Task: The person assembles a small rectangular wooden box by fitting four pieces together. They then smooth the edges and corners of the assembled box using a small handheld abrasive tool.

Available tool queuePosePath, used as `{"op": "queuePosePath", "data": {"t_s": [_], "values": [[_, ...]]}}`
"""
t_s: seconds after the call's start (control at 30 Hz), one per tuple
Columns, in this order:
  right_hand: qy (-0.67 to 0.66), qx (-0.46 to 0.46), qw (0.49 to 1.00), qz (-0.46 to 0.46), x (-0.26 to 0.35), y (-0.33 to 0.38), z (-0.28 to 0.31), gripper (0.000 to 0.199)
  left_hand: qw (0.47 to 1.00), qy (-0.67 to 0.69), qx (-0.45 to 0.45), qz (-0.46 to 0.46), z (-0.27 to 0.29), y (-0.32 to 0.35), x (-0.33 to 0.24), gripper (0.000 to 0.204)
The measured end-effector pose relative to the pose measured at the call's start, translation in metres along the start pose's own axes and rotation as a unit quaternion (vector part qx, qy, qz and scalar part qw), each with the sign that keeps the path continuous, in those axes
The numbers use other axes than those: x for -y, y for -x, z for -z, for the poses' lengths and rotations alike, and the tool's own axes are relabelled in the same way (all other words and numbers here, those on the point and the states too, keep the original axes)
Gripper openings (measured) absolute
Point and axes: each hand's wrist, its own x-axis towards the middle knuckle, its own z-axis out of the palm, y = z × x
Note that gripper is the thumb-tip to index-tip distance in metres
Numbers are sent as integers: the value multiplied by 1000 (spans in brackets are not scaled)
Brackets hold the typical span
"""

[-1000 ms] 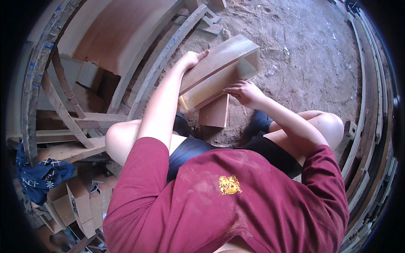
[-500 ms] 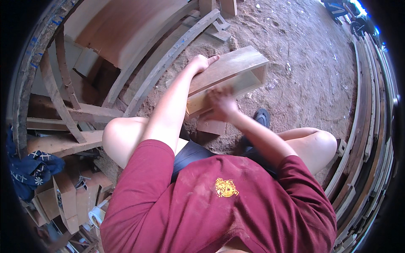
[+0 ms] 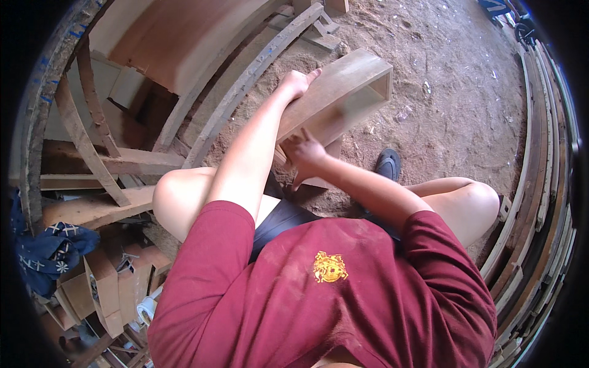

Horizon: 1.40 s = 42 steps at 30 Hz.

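A long, shallow wooden box (image 3: 337,83), open on one face like a drawer, is tilted in front of me between my bent knees. My left hand (image 3: 297,84) grips its far-left side, thumb lying along the outer board and the other fingers hidden behind. At the box's near end, my right hand (image 3: 307,152) touches the rim of the opening. Its fingers are spread and its thumb points away toward me; I see nothing held in it. A wooden block (image 3: 317,183) shows beneath the box, partly covered by my right hand.
Curved wooden frame pieces (image 3: 251,80) and a large panel (image 3: 156,37) stand on the left. Dark blue cloth (image 3: 55,248) hangs near stacked wooden parts (image 3: 116,282). Long boards (image 3: 540,172) line the right side. Sandy ground (image 3: 448,110) stretches ahead, with my shoe (image 3: 388,165) on it.
The right hand, blurred by motion before, has shifted left and nearer to the box's end. The box has tipped slightly, its far end rising a little in view. My left hand keeps its grip.
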Motion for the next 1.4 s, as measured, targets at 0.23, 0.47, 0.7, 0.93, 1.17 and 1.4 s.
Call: {"op": "queuePosePath", "data": {"t_s": [0.23,0.47,0.7,0.93,1.17,1.4], "values": [[113,8,991,-67,-45,13,16,118,1000,-3,8,1,-4,1,3,86],[96,-18,995,20,-10,-3,3,122,1000,-9,22,-20,0,6,-1,85],[95,38,995,-12,6,-12,14,122,998,-45,15,29,9,11,-2,84],[86,82,989,-91,-29,-3,28,114,999,0,36,23,3,7,-3,88],[130,27,991,13,-15,1,12,132,999,11,34,24,4,-3,1,87],[138,8,990,10,0,-7,7,131,1000,-16,11,16,6,3,1,86]]}}
